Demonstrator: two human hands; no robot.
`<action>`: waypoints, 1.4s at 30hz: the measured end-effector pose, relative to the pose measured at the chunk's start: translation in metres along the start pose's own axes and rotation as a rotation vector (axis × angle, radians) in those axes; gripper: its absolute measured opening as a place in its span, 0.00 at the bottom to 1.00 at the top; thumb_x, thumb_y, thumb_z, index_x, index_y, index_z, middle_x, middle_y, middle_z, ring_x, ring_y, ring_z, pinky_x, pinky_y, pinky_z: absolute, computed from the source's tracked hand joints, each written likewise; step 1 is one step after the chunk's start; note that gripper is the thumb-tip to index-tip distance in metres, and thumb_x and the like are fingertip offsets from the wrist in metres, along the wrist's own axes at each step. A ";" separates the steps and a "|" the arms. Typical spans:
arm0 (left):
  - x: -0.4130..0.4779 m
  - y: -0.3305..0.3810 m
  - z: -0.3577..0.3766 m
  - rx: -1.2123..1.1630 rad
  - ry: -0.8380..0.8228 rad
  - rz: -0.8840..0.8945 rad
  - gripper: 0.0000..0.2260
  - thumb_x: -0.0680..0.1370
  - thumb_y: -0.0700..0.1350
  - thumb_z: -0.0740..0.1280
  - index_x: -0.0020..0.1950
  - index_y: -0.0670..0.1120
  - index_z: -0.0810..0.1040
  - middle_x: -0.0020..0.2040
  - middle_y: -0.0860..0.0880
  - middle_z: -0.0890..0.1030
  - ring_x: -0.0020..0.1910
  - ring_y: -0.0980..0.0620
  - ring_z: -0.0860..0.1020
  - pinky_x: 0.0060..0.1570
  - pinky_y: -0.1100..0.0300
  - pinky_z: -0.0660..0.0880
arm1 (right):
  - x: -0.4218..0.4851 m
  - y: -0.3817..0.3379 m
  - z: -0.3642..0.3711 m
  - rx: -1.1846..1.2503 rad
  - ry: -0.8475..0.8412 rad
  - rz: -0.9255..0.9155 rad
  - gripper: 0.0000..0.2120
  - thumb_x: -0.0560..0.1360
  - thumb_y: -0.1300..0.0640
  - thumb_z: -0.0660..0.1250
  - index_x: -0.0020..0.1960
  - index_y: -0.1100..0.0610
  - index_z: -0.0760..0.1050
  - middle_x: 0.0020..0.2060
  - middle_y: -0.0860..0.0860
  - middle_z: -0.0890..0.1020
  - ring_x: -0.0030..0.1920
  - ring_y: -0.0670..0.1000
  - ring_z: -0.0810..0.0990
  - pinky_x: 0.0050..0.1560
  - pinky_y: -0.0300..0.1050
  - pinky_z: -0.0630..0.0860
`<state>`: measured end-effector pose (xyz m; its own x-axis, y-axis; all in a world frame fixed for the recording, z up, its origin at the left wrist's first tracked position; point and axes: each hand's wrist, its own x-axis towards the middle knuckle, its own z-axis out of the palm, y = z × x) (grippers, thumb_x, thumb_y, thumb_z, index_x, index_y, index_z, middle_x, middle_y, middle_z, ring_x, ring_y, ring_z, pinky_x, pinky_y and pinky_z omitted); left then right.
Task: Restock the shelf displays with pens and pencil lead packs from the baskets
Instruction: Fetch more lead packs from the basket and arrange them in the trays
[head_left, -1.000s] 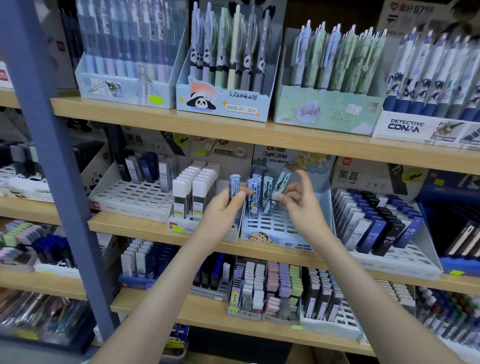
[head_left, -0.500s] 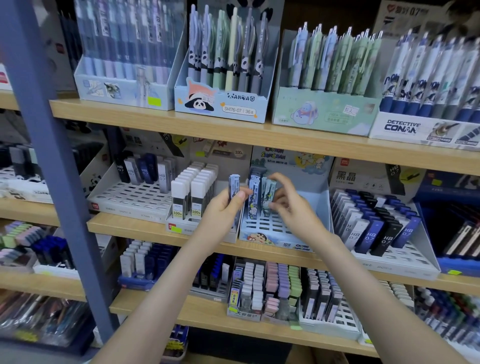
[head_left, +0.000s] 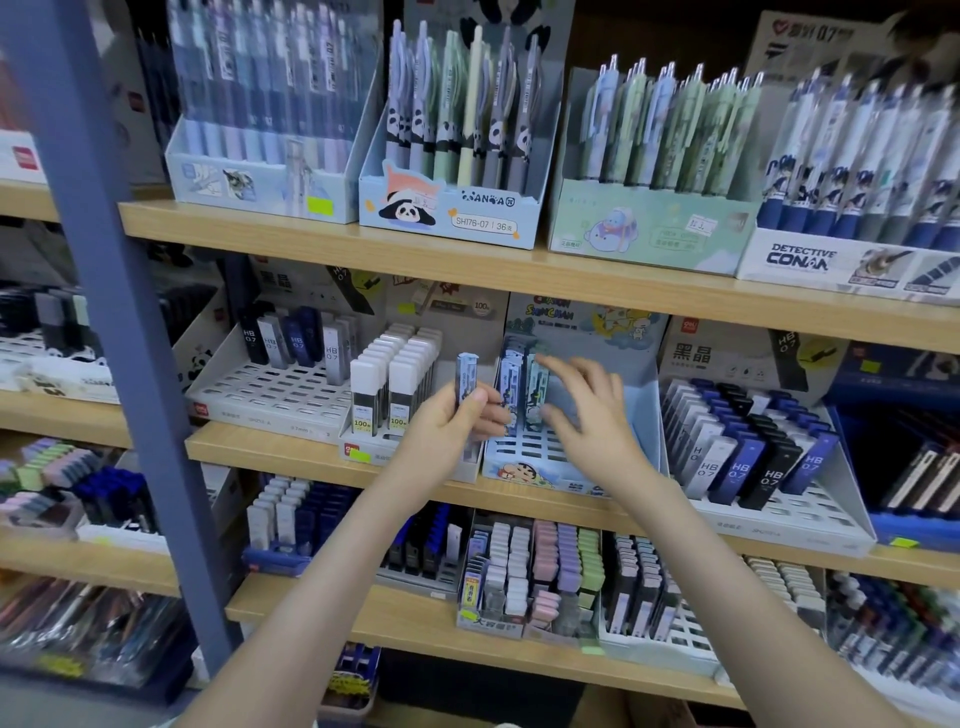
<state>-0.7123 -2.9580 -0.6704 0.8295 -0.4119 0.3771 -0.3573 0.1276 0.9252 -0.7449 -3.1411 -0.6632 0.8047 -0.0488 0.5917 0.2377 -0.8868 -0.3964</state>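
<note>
One lead pack (head_left: 466, 376) (left hand (head_left: 447, 441))

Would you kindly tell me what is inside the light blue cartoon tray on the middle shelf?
A few lead packs stand upright at the back left of the tray; the right hand hides the slots beside them.

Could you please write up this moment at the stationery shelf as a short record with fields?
Place: middle shelf of a stationery rack
Left hand: pinches one lead pack upright, in front of the displays
Right hand: fingers spread, holding nothing, at the standing packs; contact unclear
Target display: light blue cartoon tray, packs only at its back left, visible front slots bare
Left neighbour: white-capped packs
Right neighbour: HB 0.7 packs
</note>
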 end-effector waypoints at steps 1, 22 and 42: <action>-0.002 0.003 0.000 0.013 -0.033 -0.013 0.10 0.83 0.43 0.55 0.50 0.45 0.75 0.43 0.47 0.81 0.39 0.58 0.81 0.42 0.67 0.76 | -0.002 -0.008 -0.003 0.049 0.015 -0.011 0.24 0.77 0.51 0.62 0.71 0.43 0.61 0.62 0.49 0.68 0.61 0.46 0.61 0.60 0.44 0.61; -0.021 -0.085 0.001 1.143 0.088 0.865 0.16 0.77 0.49 0.65 0.61 0.44 0.71 0.56 0.46 0.79 0.61 0.48 0.71 0.63 0.55 0.66 | -0.003 -0.032 -0.003 0.441 0.070 0.069 0.16 0.80 0.59 0.60 0.57 0.37 0.67 0.41 0.48 0.78 0.44 0.48 0.80 0.48 0.47 0.77; -0.023 -0.086 0.002 1.114 0.066 0.761 0.15 0.77 0.49 0.65 0.62 0.47 0.70 0.57 0.48 0.78 0.62 0.48 0.71 0.61 0.54 0.69 | 0.004 -0.015 0.016 -0.076 -0.023 -0.092 0.21 0.78 0.61 0.64 0.70 0.52 0.67 0.65 0.51 0.71 0.64 0.54 0.63 0.62 0.44 0.58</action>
<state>-0.7014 -2.9612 -0.7583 0.2785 -0.5196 0.8077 -0.8635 -0.5037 -0.0263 -0.7365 -3.1202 -0.6660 0.7942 0.0441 0.6061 0.2696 -0.9194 -0.2864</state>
